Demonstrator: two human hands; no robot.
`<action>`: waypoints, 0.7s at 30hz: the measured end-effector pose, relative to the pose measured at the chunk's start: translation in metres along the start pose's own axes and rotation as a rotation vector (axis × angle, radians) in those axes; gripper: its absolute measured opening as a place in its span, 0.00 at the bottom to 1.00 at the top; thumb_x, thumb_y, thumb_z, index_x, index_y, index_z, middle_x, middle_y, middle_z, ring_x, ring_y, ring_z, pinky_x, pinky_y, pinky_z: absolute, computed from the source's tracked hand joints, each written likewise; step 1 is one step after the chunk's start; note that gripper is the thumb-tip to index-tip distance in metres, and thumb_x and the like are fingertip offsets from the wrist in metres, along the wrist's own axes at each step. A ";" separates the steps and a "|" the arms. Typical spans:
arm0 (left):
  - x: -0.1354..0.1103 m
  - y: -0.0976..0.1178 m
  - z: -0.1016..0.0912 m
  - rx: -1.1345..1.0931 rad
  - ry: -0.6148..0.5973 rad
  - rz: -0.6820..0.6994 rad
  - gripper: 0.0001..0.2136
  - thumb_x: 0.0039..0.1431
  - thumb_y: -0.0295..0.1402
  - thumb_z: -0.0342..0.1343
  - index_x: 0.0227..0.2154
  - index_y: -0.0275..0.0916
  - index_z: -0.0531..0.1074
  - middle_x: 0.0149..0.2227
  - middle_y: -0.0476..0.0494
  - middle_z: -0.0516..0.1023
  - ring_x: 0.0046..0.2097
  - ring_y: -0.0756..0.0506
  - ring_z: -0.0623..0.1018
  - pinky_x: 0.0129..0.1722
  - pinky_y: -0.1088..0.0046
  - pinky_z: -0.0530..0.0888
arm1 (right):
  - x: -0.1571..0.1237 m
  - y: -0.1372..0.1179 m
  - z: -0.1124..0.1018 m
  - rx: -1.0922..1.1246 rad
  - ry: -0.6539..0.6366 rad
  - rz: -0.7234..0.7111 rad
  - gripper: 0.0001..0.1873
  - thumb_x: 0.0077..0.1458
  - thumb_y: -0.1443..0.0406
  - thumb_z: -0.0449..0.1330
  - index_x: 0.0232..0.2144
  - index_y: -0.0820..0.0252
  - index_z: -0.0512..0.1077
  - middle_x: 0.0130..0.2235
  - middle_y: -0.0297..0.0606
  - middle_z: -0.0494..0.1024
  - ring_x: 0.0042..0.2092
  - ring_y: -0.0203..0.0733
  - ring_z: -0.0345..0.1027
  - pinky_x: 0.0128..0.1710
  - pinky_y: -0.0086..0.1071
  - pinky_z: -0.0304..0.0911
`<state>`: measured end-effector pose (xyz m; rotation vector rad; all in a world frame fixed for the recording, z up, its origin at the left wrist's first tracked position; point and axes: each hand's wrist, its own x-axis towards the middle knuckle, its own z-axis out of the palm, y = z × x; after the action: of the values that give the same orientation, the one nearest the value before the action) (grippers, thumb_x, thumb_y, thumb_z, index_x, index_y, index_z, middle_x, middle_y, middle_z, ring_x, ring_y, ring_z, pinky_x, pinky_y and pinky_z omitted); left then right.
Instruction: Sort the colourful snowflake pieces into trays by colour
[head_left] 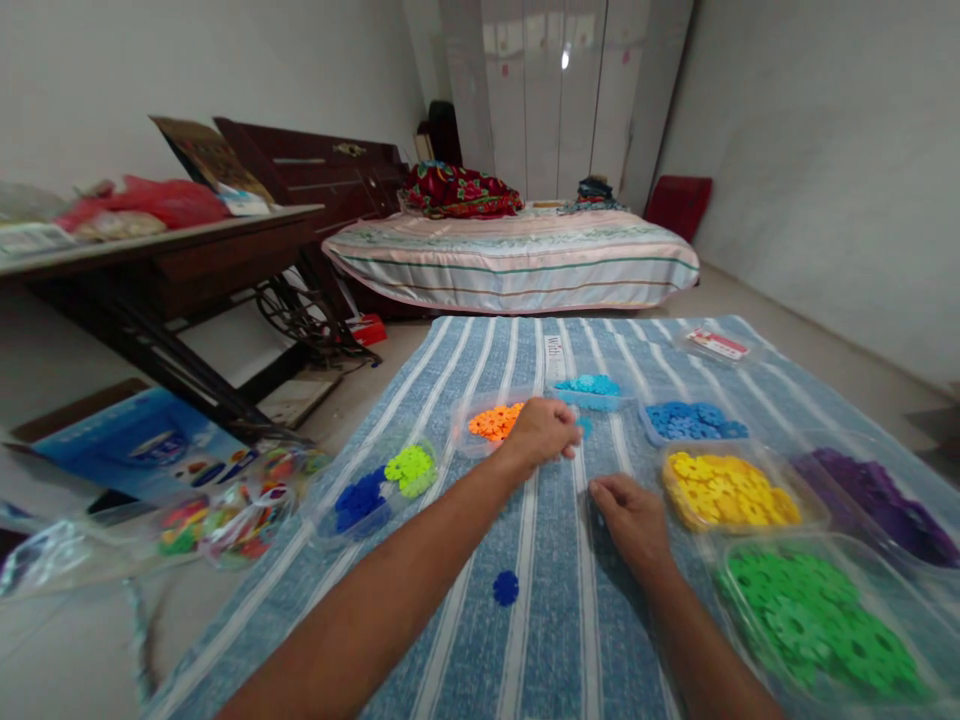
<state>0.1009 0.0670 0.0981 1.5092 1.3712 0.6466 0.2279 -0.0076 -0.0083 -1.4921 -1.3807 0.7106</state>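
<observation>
My left hand [541, 432] reaches forward over the striped blue mat [465, 620], fingers curled together beside the tray of orange snowflake pieces [491, 420]; a light blue piece [585, 427] shows at its fingertips. My right hand [630, 515] rests knuckles-up on the mat, fingers curled under, just left of the tray of yellow pieces [727, 490]. What either hand holds is hidden. One dark blue piece [505, 588] lies loose on the mat between my forearms.
Clear trays ring the mat: light blue [592, 386], blue [694, 420], purple [877, 495], green [817, 620], and dark blue with lime [382, 485]. A plastic bag of mixed pieces [225, 515] lies left. A bed [517, 260] and a sewing table [165, 260] stand behind.
</observation>
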 end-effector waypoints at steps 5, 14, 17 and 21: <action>0.035 0.028 -0.005 -0.100 0.224 0.101 0.11 0.49 0.25 0.53 0.38 0.32 0.68 0.25 0.48 0.72 0.25 0.54 0.74 0.22 0.82 0.66 | 0.000 0.001 0.000 0.017 0.019 -0.021 0.17 0.50 0.54 0.53 0.23 0.60 0.73 0.24 0.36 0.73 0.29 0.40 0.65 0.31 0.32 0.59; -0.047 -0.031 -0.037 0.778 -0.188 0.155 0.04 0.45 0.30 0.53 0.21 0.36 0.71 0.21 0.49 0.71 0.26 0.50 0.71 0.27 0.76 0.63 | 0.000 -0.001 -0.002 -0.031 0.007 -0.006 0.16 0.49 0.56 0.53 0.25 0.60 0.74 0.26 0.35 0.74 0.31 0.40 0.66 0.34 0.32 0.59; -0.079 -0.044 -0.040 0.908 -0.267 0.120 0.03 0.44 0.31 0.55 0.22 0.37 0.71 0.23 0.49 0.73 0.27 0.49 0.71 0.24 0.75 0.60 | -0.001 -0.002 -0.004 -0.033 0.013 0.005 0.15 0.48 0.56 0.54 0.23 0.60 0.74 0.25 0.35 0.74 0.30 0.39 0.66 0.34 0.31 0.59; -0.108 -0.061 -0.034 0.912 -0.324 0.074 0.04 0.42 0.33 0.56 0.24 0.39 0.70 0.28 0.46 0.74 0.31 0.45 0.72 0.25 0.73 0.61 | -0.002 -0.001 -0.005 -0.047 0.007 -0.010 0.16 0.49 0.56 0.53 0.24 0.60 0.74 0.26 0.35 0.74 0.31 0.40 0.66 0.34 0.32 0.59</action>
<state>0.0195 -0.0308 0.0800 2.2516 1.4193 -0.2507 0.2313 -0.0109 -0.0062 -1.5213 -1.4077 0.6705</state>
